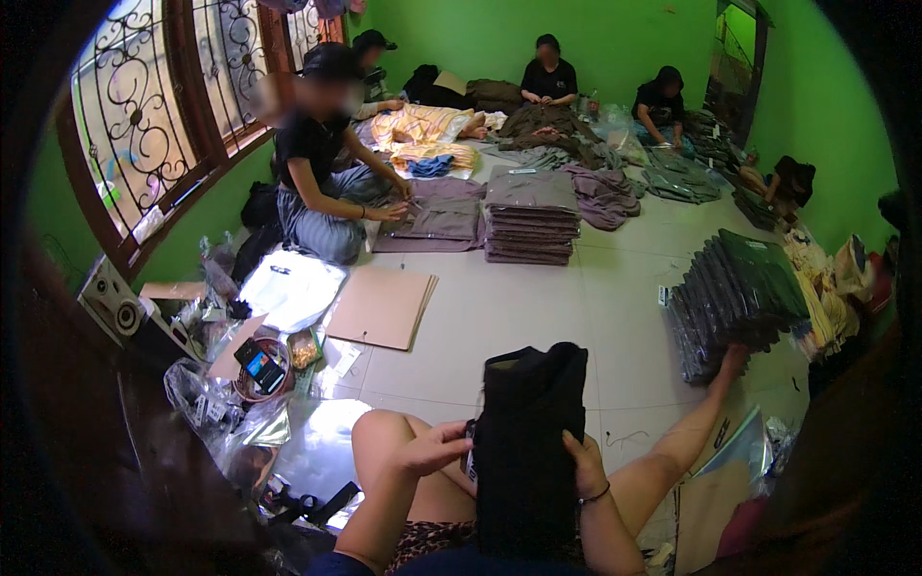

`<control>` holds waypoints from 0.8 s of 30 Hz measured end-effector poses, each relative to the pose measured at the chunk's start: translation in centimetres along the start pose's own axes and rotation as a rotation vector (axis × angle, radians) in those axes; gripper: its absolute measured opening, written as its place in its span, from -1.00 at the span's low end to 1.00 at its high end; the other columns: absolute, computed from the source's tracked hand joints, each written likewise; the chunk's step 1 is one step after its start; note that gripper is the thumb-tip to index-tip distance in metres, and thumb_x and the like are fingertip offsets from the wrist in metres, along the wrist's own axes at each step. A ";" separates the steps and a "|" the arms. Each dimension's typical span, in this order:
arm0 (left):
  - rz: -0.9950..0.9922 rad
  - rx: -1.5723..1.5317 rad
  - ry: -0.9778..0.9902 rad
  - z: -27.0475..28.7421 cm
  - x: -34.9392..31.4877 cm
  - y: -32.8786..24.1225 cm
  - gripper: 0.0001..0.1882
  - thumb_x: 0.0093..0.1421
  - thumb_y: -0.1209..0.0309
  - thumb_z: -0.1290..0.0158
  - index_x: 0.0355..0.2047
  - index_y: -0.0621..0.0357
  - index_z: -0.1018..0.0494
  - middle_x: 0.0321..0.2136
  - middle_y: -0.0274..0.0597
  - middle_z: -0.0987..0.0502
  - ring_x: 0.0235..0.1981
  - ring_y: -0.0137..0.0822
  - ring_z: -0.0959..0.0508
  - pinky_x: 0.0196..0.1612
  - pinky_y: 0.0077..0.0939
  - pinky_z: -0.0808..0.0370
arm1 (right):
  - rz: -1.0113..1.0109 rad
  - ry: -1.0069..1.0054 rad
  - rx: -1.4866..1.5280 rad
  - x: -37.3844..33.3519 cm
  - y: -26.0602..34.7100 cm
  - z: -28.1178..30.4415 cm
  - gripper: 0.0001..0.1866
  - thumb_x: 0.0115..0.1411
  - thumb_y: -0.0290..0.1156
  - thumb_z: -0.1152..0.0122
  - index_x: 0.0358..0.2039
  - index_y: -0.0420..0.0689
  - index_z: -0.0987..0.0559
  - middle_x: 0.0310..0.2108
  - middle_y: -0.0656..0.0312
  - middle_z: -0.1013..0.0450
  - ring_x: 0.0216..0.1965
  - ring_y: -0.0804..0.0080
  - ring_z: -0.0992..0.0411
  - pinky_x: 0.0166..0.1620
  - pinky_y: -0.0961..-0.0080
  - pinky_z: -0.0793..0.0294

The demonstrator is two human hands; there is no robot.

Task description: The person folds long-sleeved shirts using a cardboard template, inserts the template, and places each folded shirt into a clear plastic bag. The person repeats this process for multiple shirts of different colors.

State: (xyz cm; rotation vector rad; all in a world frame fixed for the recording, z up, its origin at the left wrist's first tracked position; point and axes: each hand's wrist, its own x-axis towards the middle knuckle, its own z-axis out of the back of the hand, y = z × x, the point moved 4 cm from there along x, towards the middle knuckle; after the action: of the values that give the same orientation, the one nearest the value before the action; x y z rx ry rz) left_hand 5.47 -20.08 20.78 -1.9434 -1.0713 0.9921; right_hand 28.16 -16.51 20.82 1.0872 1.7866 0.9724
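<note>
A folded black garment stands upright over my lap, its collar end at the top. My right hand grips its right edge, thumb on the front face and the other fingers mostly hidden behind. At the left edge my left hand is closed, its fingertips at a small white printed tag beside the cloth. Whether those fingers hold the tag, the cloth or both is hard to make out.
A leaning stack of bagged dark garments stands by my right foot. Brown cardboard sheets, a phone and clear plastic bags lie to the left. Beyond, several people sit among brown garment piles.
</note>
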 end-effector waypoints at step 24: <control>0.119 -0.217 -0.244 2.5 0.7 0.5 -0.47 0.05 0.19 -0.12 -0.05 0.26 -0.30 -0.23 -0.13 -0.49 -0.26 -0.36 -0.52 -0.17 -0.48 -0.48 | -0.036 0.344 0.481 2.3 -2.8 -5.8 -0.59 0.19 -0.24 0.14 -0.07 -0.29 -0.37 -0.15 0.14 -0.36 -0.04 0.37 -0.29 -0.10 0.41 -0.38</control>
State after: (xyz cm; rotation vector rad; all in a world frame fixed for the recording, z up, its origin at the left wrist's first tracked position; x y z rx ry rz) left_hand 3.73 -19.12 18.95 -2.1195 -1.2549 1.2476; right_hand 21.40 -16.42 19.94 1.2200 2.3976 0.7569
